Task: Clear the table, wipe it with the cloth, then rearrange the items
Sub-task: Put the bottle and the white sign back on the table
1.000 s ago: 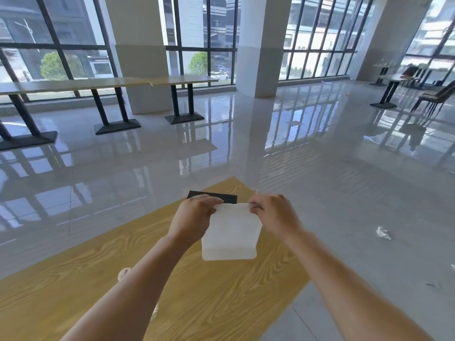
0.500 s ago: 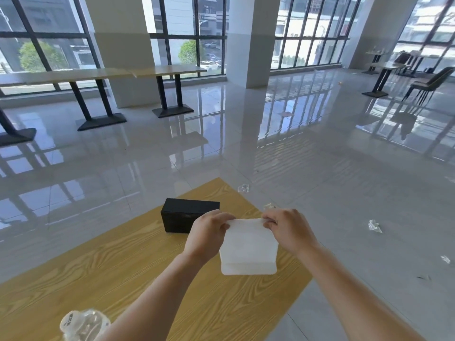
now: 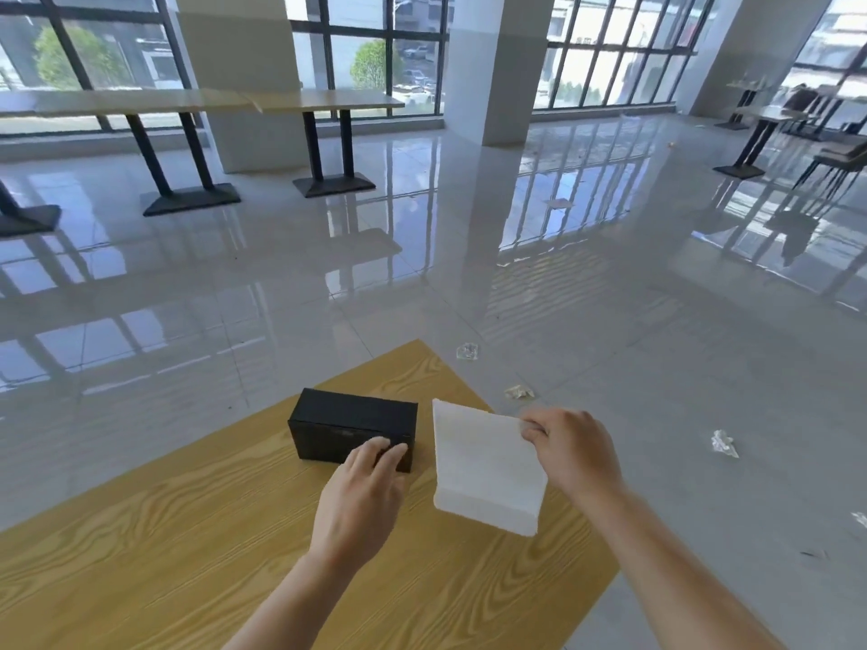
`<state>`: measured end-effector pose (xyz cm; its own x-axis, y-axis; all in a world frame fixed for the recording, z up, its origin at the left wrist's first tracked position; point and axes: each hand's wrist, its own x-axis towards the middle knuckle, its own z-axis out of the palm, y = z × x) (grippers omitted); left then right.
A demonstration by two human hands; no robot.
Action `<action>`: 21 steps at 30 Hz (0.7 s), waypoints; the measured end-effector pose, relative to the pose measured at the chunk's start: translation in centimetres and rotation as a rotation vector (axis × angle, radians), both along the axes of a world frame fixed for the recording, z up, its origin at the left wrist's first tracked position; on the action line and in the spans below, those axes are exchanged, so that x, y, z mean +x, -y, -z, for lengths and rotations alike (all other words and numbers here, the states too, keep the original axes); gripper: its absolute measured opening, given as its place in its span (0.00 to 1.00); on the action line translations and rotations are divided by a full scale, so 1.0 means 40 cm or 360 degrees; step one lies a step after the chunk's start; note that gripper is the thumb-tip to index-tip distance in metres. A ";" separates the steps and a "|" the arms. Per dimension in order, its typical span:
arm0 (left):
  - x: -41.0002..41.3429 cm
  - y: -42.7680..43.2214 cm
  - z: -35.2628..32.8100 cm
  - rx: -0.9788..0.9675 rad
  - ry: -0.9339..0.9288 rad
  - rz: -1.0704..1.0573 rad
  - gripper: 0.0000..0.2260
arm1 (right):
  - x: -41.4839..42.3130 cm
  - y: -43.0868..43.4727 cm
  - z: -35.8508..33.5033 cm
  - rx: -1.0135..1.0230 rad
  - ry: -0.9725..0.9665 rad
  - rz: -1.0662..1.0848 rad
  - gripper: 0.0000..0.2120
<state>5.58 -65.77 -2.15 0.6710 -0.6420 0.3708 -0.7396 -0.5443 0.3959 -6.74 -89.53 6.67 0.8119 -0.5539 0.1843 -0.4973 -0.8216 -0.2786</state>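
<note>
Toward the far corner of the worktop point(image 3: 164, 555): clearing the box before the wipe.

My left hand point(image 3: 370, 485) reaches forward with fingers nearly straight, their tips touching the near face of the black box point(image 3: 352, 424) but not yet wrapped round it. My right hand point(image 3: 570, 450) pinches the top corner of the folded white cloth point(image 3: 483, 466), which hangs down just to the right of the box, close to it but apart; I cannot tell whether its lower edge touches the wood. I judge the box has to come off first. To do it well, I should span its top with thumb and fingers, lift it straight up instead of dragging it, and keep the cloth held out to the right so it doesn't snag.
</note>
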 end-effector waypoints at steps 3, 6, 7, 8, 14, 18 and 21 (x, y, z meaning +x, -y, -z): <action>0.007 -0.046 0.108 0.0182 -0.0135 -0.0150 0.16 | 0.032 0.051 0.020 -0.0036 -0.0012 0.0035 0.04; 0.009 -0.071 0.193 0.0397 -0.0211 -0.0347 0.14 | 0.061 0.090 0.033 0.0008 0.0036 0.0052 0.04; 0.011 -0.070 0.219 0.0478 -0.0244 -0.0430 0.16 | 0.073 0.102 0.038 0.0016 0.0056 0.0057 0.04; 0.014 -0.066 0.241 0.0573 -0.0288 -0.0519 0.18 | 0.086 0.112 0.044 0.0016 0.0069 0.0059 0.05; 0.060 -0.014 0.314 0.0877 -0.0618 -0.0878 0.31 | 0.174 0.143 0.092 -0.0011 0.0172 0.0065 0.07; 0.098 0.005 0.343 0.0809 -0.0754 -0.1099 0.33 | 0.229 0.146 0.111 -0.0006 0.0265 0.0105 0.08; 0.117 0.017 0.364 0.0736 -0.0829 -0.1206 0.35 | 0.267 0.149 0.125 -0.0032 0.0293 0.0140 0.08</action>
